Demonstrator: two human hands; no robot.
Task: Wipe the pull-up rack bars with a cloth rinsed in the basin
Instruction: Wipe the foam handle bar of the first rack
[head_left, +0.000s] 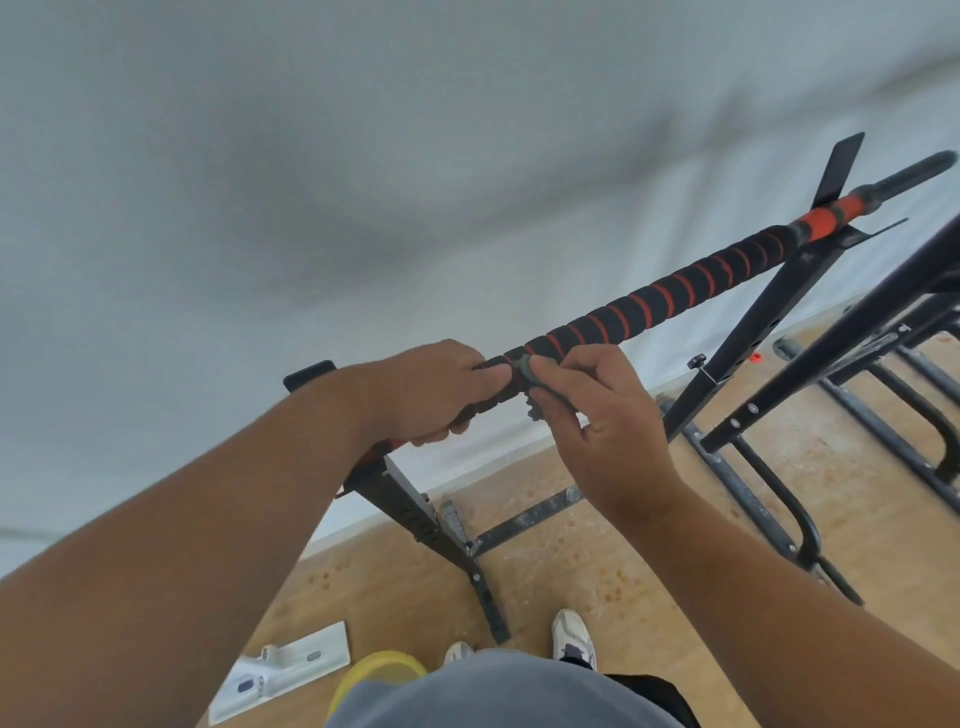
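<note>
The pull-up rack's top bar (675, 293) runs from centre to upper right, wrapped in black foam with red spiral stripes. My left hand (431, 395) is closed around the bar's left part. Just to its right, my right hand (597, 421) pinches a small grey-green cloth (525, 370) against the bar between thumb and fingers; most of the cloth is hidden by the fingers. A yellow basin (376, 670) sits on the floor below, partly hidden by my body.
Black rack uprights (748, 338) and base tubes (769, 499) stand on the wooden floor to the right. A white bracket-like part (283, 670) lies on the floor at lower left. A white wall is close behind the bar. My shoes (571, 634) are near the rack foot.
</note>
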